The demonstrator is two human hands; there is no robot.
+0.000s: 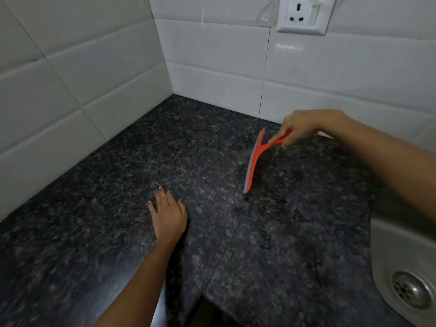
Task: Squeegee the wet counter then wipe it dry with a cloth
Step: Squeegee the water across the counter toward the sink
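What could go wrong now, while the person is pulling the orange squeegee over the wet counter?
1. The right hand pinches the squeegee only at the handle's end, so the blade may tilt and leave streaks.
2. The left hand rests flat on the counter, beside the blade; water pushed that way could reach it.
3. Water pushed toward the tiled wall, not the sink, could pool along the corner.

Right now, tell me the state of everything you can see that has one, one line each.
Squeegee: held by its handle, blade edge down on the counter.
Right hand: grips the squeegee handle.
Left hand: flat on the counter, fingers straight.
Counter: wet, with streaks near the blade.
Sink: no standing water visible.
Wall socket: nothing plugged in.
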